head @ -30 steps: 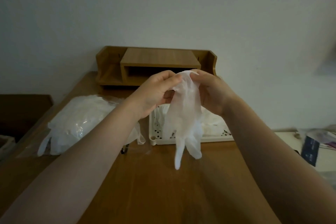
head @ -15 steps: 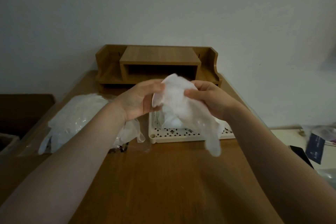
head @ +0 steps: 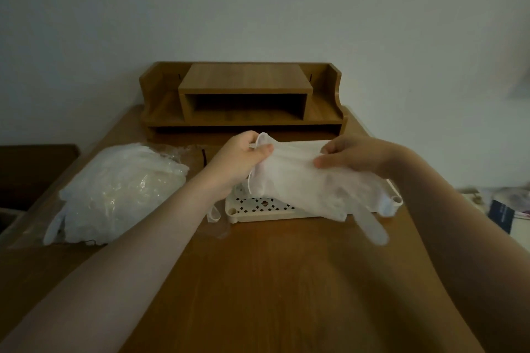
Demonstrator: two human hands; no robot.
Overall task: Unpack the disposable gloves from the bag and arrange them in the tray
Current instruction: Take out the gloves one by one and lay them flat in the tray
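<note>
Pinched between both hands, a single translucent glove [head: 304, 183] hangs stretched sideways just above the white perforated tray [head: 258, 209]: the left hand [head: 241, 160] grips the cuff end with thumb over curled fingers, and the right hand [head: 352, 156] pinches the upper edge further along, its thumb pressing the film from the front. From the right hand the glove's fingers droop toward 5 o'clock, one of them hanging past the tray's near rim over the desk [head: 272, 281]. Whether any part of the glove already touches the tray cannot be told, since the glove covers most of it; some pale film seems to lie inside at the right end, but that is unclear. At 9 o'clock from the tray, well to the left on the desk, sits the clear bag [head: 114, 189], still bulging with gloves, with a loose piece of film trailing from it toward the tray's left corner. At 12 o'clock, behind the tray, a wooden desk organiser [head: 243, 97] stands against the wall. The step in hand looks like laying this one glove flat into the tray; much of the task remains, judging by the full bag. Next, the glove likely needs lowering evenly, its dangling fingers drawn inside the rim, before both pinches release.
</note>
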